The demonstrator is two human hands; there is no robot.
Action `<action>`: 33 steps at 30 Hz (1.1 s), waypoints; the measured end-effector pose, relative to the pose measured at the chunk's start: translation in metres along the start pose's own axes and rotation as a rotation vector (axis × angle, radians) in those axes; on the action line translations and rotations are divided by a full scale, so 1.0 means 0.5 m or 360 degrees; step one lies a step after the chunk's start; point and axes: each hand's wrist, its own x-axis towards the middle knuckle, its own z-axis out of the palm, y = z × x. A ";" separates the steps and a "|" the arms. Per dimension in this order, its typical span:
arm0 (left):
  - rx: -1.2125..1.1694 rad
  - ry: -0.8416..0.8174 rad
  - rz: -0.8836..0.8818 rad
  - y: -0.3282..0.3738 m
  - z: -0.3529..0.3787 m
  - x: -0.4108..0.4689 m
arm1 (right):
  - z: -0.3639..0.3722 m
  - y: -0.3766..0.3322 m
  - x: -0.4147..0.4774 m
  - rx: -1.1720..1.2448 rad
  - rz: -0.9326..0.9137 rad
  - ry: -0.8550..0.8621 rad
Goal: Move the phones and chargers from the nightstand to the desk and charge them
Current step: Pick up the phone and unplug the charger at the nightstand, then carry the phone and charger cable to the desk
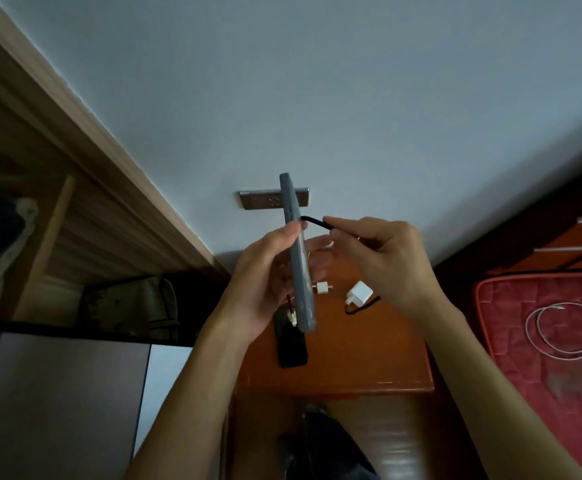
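Observation:
My left hand [265, 271] grips a grey-cased phone [296, 251] edge-on, raised above the orange wooden nightstand [369, 358]. My right hand [386, 251] pinches a black cable [314, 221] whose end meets the phone's side. A black phone [291, 348] lies flat on the nightstand under the grey one. A small white plug [322, 288] and a larger white charger [359, 292] with a black cord also lie on the nightstand top. Another small white connector [292, 318] shows beside the grey phone's lower end.
A wall socket plate [258, 200] sits on the pale wall behind the phone. A red mattress [542, 358] to the right carries a coiled white cable [565, 329]. A wooden wardrobe [75, 202] stands on the left. Dark fabric [324, 445] lies below the nightstand.

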 end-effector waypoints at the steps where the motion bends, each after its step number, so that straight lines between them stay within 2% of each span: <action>1: 0.0010 0.0010 0.0031 0.017 0.015 -0.008 | -0.008 -0.022 0.001 0.0000 -0.0037 0.0008; 4: -0.0008 0.0013 0.0082 0.056 0.052 -0.033 | -0.026 -0.080 0.000 -0.0071 -0.0162 0.0042; 8: -0.0176 -0.0076 0.0085 0.097 0.073 -0.069 | -0.051 -0.125 -0.002 -0.0384 -0.0248 0.0089; 10: -0.0233 -0.0142 0.0102 0.118 0.084 -0.084 | -0.067 -0.145 -0.004 -0.0368 -0.0278 0.0080; 14: -0.0211 -0.0107 0.0173 0.160 0.129 -0.107 | -0.078 -0.188 -0.005 -0.0408 -0.0350 -0.0006; 20: -0.0250 -0.0031 0.0319 0.233 0.174 -0.136 | -0.068 -0.226 -0.017 0.0016 -0.0194 0.0055; 23: -0.0076 -0.0090 0.0332 0.271 0.188 -0.156 | -0.044 -0.233 -0.038 0.0149 -0.0256 -0.0029; 26: 0.0063 -0.0110 0.0366 0.301 0.199 -0.183 | -0.014 -0.208 -0.067 0.0312 -0.0195 -0.0042; 28: 0.0079 -0.0138 0.0401 0.321 0.201 -0.200 | 0.008 -0.177 -0.091 0.0299 -0.0118 -0.0114; 33: 0.0032 -0.0212 0.0513 0.393 0.185 -0.243 | 0.065 -0.081 -0.150 -0.0092 0.0082 -0.0472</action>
